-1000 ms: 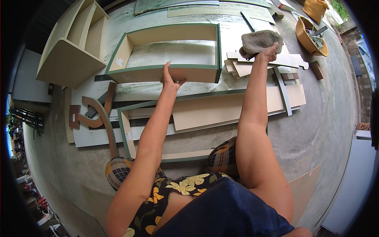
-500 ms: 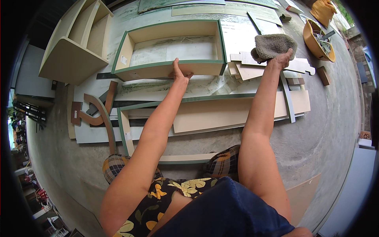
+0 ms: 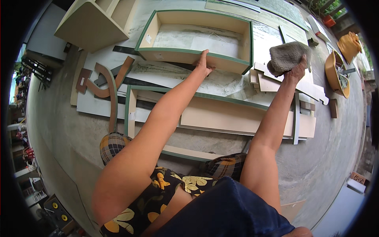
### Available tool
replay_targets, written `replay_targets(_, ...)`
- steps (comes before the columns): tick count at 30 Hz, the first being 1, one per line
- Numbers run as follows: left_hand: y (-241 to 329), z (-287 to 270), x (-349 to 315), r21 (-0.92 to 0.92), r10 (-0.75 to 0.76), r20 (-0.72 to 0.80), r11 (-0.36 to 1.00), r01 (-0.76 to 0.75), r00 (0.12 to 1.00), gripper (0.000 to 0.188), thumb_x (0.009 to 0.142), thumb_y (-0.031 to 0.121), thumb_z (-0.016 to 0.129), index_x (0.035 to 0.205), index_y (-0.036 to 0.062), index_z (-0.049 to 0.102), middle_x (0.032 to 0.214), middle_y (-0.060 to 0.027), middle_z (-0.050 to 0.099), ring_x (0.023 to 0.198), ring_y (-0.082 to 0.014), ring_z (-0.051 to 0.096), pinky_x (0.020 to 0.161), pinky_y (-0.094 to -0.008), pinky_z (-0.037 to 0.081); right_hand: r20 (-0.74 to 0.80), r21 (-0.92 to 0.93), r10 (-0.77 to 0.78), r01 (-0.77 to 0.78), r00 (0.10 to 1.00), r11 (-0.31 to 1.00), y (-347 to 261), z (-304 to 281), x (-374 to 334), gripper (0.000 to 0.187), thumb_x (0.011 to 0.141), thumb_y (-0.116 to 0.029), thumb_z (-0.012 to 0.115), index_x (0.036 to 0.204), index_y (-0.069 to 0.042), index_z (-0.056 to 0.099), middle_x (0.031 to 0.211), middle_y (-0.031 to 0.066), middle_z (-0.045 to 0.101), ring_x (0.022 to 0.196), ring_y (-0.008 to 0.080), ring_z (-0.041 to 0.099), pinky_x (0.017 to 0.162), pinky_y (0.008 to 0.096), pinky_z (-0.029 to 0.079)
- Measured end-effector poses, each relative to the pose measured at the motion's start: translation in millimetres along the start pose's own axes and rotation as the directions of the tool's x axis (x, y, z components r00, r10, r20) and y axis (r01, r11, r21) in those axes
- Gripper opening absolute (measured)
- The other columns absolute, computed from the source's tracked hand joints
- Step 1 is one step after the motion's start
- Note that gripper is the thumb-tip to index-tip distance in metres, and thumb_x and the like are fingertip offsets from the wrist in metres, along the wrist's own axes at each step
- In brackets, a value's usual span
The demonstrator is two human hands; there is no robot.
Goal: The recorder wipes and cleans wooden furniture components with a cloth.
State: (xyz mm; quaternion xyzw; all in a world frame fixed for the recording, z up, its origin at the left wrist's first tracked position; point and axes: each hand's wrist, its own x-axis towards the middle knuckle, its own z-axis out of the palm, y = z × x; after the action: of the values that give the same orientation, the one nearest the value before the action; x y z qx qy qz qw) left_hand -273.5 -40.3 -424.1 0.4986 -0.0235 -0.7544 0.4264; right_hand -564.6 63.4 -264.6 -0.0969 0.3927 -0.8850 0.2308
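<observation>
Steadying green-edged frame (image 3: 232,64), it seems: left hand (image 3: 203,65) against near side, finger at rim, grip unclear. Right hand (image 3: 298,70) clutches grey cloth (image 3: 287,56) bunched, likely for firm hold.

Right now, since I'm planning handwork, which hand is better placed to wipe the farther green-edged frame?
Probably the right hand: it holds the gray cloth, beside the farther green-edged frame, while the left hand touches that frame's near side.

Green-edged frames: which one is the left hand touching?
The shorter, farther frame: the left hand is on its near side. The longer, nearer frame has no hand on it.
</observation>
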Motion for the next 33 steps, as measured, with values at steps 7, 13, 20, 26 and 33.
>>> replay_targets(7,15,4,-5,-0.064,-0.102,0.051,0.992,0.105,0.993,0.065,0.074,0.024,0.070,0.126,0.0086,0.034,0.124,-0.0160,0.040,0.117,-0.0338,0.040,0.099,-0.0537,0.035,0.516,-0.690,0.145,0.309,0.844,0.654,93,86,-62,0.044,0.073,-0.036,0.075,0.096,0.000,0.067,0.091,0.0155,0.069,0.081,0.0251,0.066,0.074,0.0337,0.050)
replay_targets(13,39,-47,-12,0.289,-0.212,0.226,0.947,0.142,0.951,0.047,0.078,0.026,0.061,0.120,0.0092,0.047,0.116,-0.0142,0.051,0.103,-0.0362,0.053,0.091,-0.0517,0.042,0.719,-0.687,0.249,0.716,0.648,0.121,165,127,-157,0.041,0.069,-0.031,0.072,0.105,-0.013,0.064,0.101,0.0145,0.063,0.094,0.0346,0.060,0.077,0.0431,0.049)
replay_targets(20,59,-129,-23,0.896,0.247,0.439,-0.192,-0.400,0.864,0.048,0.075,0.010,0.057,0.123,0.0110,0.056,0.116,-0.0148,0.057,0.100,-0.0289,0.058,0.080,-0.0383,0.049,0.691,-0.511,0.512,0.846,0.510,-0.154,225,101,-191,0.044,0.063,-0.037,0.077,0.099,-0.015,0.064,0.103,0.0078,0.061,0.097,0.0305,0.058,0.078,0.0489,0.043)
replay_targets(26,44,-105,-29,0.505,0.142,0.808,-0.667,-0.548,0.571,0.034,0.076,0.004,0.052,0.110,0.0053,0.058,0.107,-0.0160,0.057,0.103,-0.0344,0.054,0.083,-0.0434,0.047,0.716,-0.557,0.398,0.813,0.573,-0.169,251,86,-182,0.023,0.077,-0.032,0.061,0.092,-0.014,0.065,0.083,0.0090,0.067,0.082,0.0293,0.064,0.072,0.0474,0.042)
replay_targets(33,29,-130,15,0.340,0.142,0.909,-0.797,-0.498,0.393,0.030,0.083,0.011,0.045,0.112,0.0060,0.054,0.116,-0.0148,0.052,0.116,-0.0338,0.047,0.092,-0.0472,0.042,0.737,-0.558,0.411,0.826,0.536,-0.079,239,103,-182,0.020,0.078,-0.029,0.057,0.091,-0.016,0.066,0.080,0.0085,0.068,0.080,0.0275,0.065,0.071,0.0453,0.041)
